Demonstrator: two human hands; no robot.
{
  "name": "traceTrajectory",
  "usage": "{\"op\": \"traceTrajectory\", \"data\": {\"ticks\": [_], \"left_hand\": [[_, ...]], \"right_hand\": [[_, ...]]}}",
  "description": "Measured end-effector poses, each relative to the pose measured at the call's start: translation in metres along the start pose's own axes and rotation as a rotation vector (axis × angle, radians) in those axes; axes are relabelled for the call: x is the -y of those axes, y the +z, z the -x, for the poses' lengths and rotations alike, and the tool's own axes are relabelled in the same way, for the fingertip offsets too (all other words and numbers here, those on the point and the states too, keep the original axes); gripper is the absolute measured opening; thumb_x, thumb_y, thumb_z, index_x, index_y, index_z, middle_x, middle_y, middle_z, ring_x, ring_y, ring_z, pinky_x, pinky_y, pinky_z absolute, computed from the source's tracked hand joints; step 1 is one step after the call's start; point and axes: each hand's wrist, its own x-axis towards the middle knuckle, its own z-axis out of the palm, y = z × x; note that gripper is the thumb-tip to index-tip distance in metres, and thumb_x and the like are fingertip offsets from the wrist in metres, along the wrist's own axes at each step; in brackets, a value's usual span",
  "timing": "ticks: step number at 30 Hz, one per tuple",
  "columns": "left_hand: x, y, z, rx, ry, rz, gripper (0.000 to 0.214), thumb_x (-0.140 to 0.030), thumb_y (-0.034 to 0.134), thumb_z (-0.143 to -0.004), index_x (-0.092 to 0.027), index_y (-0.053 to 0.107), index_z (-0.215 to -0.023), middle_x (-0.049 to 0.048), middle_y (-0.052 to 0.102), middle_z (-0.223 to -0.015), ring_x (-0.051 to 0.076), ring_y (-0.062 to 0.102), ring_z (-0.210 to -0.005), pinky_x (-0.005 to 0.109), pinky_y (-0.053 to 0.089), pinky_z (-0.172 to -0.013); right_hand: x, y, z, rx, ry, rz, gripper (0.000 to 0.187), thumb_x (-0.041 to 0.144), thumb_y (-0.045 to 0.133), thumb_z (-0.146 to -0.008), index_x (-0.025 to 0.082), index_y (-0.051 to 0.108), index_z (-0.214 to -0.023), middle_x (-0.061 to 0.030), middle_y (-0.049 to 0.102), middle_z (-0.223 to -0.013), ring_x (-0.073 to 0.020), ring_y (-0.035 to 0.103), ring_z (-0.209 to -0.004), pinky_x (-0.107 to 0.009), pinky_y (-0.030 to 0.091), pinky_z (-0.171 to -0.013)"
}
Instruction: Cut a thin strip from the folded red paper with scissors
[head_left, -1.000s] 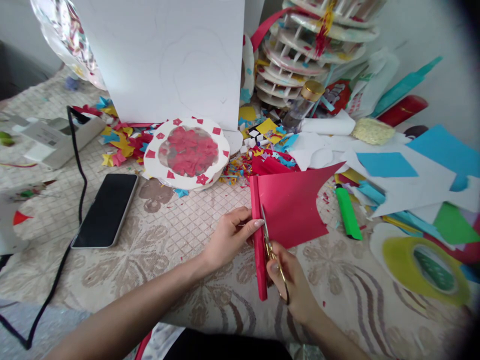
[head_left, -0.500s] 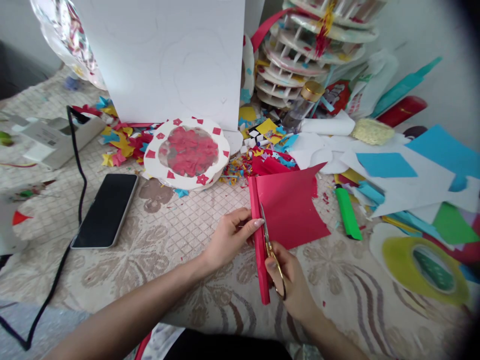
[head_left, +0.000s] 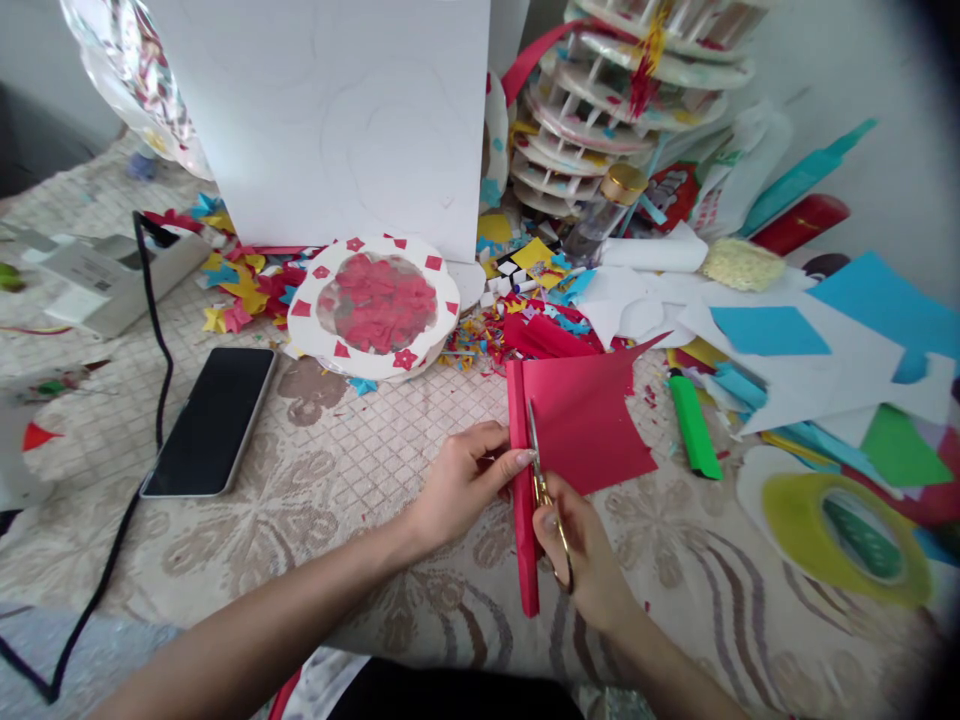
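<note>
My left hand [head_left: 469,475] pinches a folded red paper strip [head_left: 523,530] near its middle, thumb on top. The strip runs nearly straight toward me along the left edge of a red paper sheet [head_left: 581,425]. In my right hand [head_left: 581,550] are gold-handled scissors [head_left: 541,488], fingers through the loops. Their blades lie along the strip's right side, over the sheet, pointing away from me. The sheet's right edge is cut in a curve, and its far corner tapers to a point.
A phone [head_left: 214,422] lies at left beside a black cable [head_left: 159,350]. Behind my hands stands a white round box with red shapes [head_left: 300,325]. At right are a green marker [head_left: 694,425], a yellow tape roll [head_left: 795,520] and blue paper [head_left: 772,330]. A tiered paper model [head_left: 592,110] rises behind.
The strip and the sheet's left edge have shifted slightly right, and my left hand with them. The scissors stay beside the strip in my right hand.
</note>
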Motion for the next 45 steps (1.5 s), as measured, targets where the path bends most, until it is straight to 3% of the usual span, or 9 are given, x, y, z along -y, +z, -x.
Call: {"op": "traceTrajectory", "data": {"ticks": [12, 24, 38, 45], "left_hand": [[0.0025, 0.0015, 0.0011, 0.011, -0.017, 0.027, 0.031, -0.037, 0.049, -0.09, -0.014, 0.055, -0.071, -0.0004, 0.047, -0.069, 0.009, 0.045, -0.063, 0.021, 0.038, -0.058], [-0.0016, 0.0023, 0.0015, 0.027, -0.008, 0.056, 0.03, -0.035, 0.049, -0.09, -0.013, 0.053, -0.069, -0.0008, 0.046, -0.068, 0.008, 0.044, -0.062, 0.02, 0.037, -0.056], [0.0014, 0.0029, 0.0024, 0.024, -0.019, 0.081, 0.03, -0.036, 0.049, -0.089, -0.013, 0.054, -0.071, -0.0008, 0.046, -0.069, 0.008, 0.045, -0.06, 0.02, 0.038, -0.054], [-0.0026, 0.0021, 0.0026, 0.059, -0.004, 0.024, 0.029, -0.037, 0.049, -0.089, -0.013, 0.058, -0.073, 0.0, 0.049, -0.069, 0.009, 0.047, -0.061, 0.021, 0.039, -0.055]], "right_hand": [[-0.0045, 0.0008, -0.0003, -0.048, 0.001, 0.036, 0.038, 0.055, 0.046, -0.087, 0.018, 0.05, -0.079, 0.0052, 0.034, -0.058, -0.0089, 0.03, -0.05, -0.021, 0.025, -0.044], [-0.0028, 0.0026, -0.0038, -0.032, 0.0, -0.045, 0.041, 0.059, 0.048, -0.085, 0.019, 0.053, -0.093, -0.0014, 0.053, -0.075, -0.0137, 0.047, -0.066, -0.023, 0.039, -0.058], [-0.0022, -0.0004, -0.0065, -0.065, 0.009, 0.063, 0.039, 0.056, 0.047, -0.086, 0.018, 0.055, -0.086, 0.0011, 0.05, -0.066, -0.0113, 0.041, -0.056, -0.023, 0.034, -0.051], [-0.0016, -0.0002, -0.0084, -0.071, 0.011, 0.008, 0.039, 0.057, 0.049, -0.085, 0.019, 0.053, -0.084, 0.0019, 0.047, -0.063, -0.0105, 0.038, -0.052, -0.023, 0.03, -0.047]]}}
